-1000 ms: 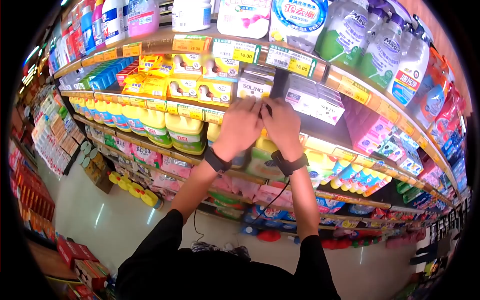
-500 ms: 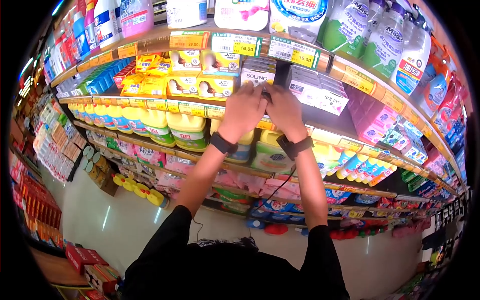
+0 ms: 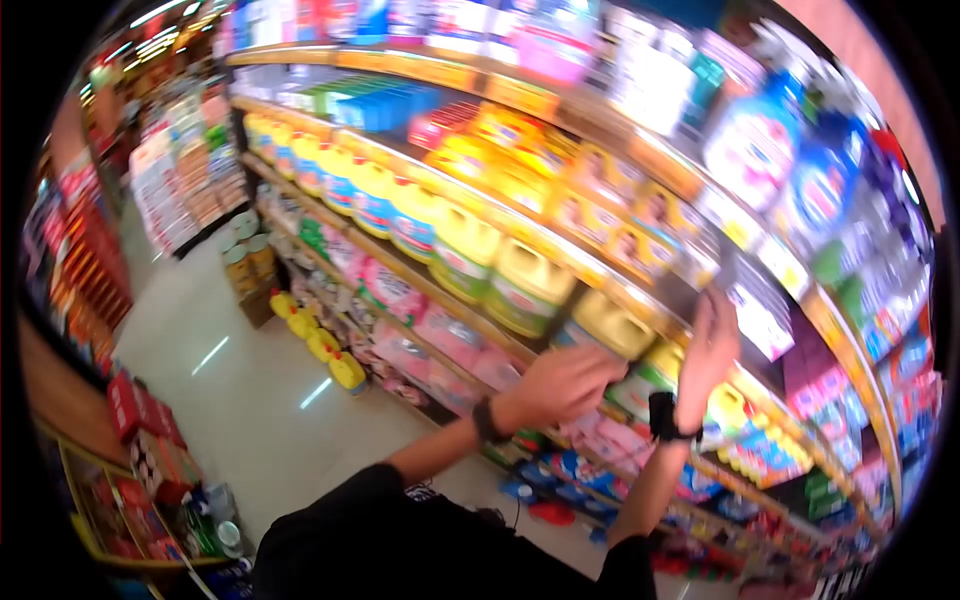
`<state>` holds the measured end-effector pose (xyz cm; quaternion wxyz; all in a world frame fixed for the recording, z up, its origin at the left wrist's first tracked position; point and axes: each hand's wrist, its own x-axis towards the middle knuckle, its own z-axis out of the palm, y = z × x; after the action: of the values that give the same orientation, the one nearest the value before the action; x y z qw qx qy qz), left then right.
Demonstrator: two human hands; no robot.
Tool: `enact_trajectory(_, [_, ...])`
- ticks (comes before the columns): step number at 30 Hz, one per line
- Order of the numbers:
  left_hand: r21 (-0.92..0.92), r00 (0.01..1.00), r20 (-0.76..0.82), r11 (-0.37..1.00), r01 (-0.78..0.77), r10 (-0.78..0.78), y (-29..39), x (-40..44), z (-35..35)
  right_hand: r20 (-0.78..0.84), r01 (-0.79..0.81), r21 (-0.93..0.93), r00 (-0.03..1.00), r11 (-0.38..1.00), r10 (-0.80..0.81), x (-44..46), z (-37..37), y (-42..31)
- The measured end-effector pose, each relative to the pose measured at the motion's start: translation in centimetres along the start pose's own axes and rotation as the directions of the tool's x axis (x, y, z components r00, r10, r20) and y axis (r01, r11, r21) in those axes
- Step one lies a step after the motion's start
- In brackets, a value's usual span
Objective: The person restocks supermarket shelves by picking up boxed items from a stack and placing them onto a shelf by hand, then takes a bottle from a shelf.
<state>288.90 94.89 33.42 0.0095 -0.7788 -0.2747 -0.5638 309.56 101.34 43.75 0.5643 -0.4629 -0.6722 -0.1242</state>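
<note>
My left hand [image 3: 577, 384] is in front of the shelves, before the yellow jugs [image 3: 606, 325]. Its fingers look bent but are smeared by motion, and I see nothing in them. Higher and to the right, my right hand [image 3: 711, 338] reaches up at the edge of the upper shelf with its fingers stretched out. Just beyond its fingertips are small white-and-purple soap boxes [image 3: 765, 318], their print blurred. Left of these stand yellow boxes with a picture on the front [image 3: 640, 249]. Each wrist has a black band.
Yellow packs [image 3: 500, 150] and blue boxes [image 3: 385, 107] fill the shelf further left. Blue spray bottles [image 3: 757, 135] stand on the shelf above. Yellow bottles [image 3: 347, 371] sit on the floor by the lowest shelf. Red boxes [image 3: 145, 412] are at the lower left.
The view has swung left along the shelves. Both hands were together at the soap boxes; my left hand has come away and down, and my right hand stays near the shelf.
</note>
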Motion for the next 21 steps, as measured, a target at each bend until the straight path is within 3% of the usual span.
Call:
enact_trajectory(2, [-0.043,0.954,0.144,0.962,0.270,-0.261,-0.8,-6.9,-3.7,0.042,-0.191,0.329,0.981,0.925,0.188,-2.2,-0.4,-7.8])
enact_trajectory(3, [-0.027,0.902,0.189,0.916,0.401,-0.389,-1.3,-10.5,-5.3,0.130,-0.200,0.415,0.978,0.888,0.160,-3.1,-0.6,-10.9])
enact_trajectory(4, [-0.015,0.845,0.203,0.861,0.509,-0.496,-1.3,-13.5,-7.1,0.191,-0.195,0.585,0.976,0.787,0.101,-3.6,-0.5,-14.8])
enact_trajectory(5, [-0.003,0.772,0.213,0.790,0.613,-0.598,-1.1,-16.5,-9.0,0.153,-0.085,0.663,0.988,0.744,-0.025,-4.1,-0.4,-18.5])
enact_trajectory(6, [0.007,0.689,0.223,0.708,0.706,-0.690,-0.5,-19.0,-11.0,0.073,0.031,0.799,0.986,0.601,-0.147,-4.5,0.3,-21.4])
enact_trajectory(8, [0.014,0.627,0.156,0.636,0.771,-0.764,1.0,-22.7,-15.2,0.010,0.122,0.953,0.902,0.278,-0.431,-4.8,0.2,-25.5])
enact_trajectory(11, [-0.026,0.482,0.055,0.482,0.876,-0.874,3.9,-26.6,-21.0,-0.045,-0.044,0.995,0.594,-0.088,-0.803,-3.0,1.1,-30.0])
enact_trajectory(12, [-0.048,0.431,0.007,0.430,0.902,-0.902,4.4,-27.5,-22.7,-0.181,0.020,0.978,0.596,-0.210,-0.783,-3.1,2.5,-31.9])
enact_trajectory(13, [-0.006,0.389,-0.044,0.390,0.921,-0.920,4.7,-28.3,-24.4,-0.215,0.029,0.966,0.639,-0.256,-0.739,-3.4,3.7,-34.1])
enact_trajectory(15, [0.064,0.286,-0.156,0.279,0.958,-0.946,6.2,-30.0,-27.1,-0.257,0.003,0.934,0.699,-0.357,-0.667,-4.3,5.8,-37.2])
enact_trajectory(21, [-0.053,0.103,-0.461,0.143,0.988,-0.881,8.7,-34.3,-33.0,-0.308,-0.122,0.752,0.804,-0.648,-0.508,-7.3,11.7,-45.8])
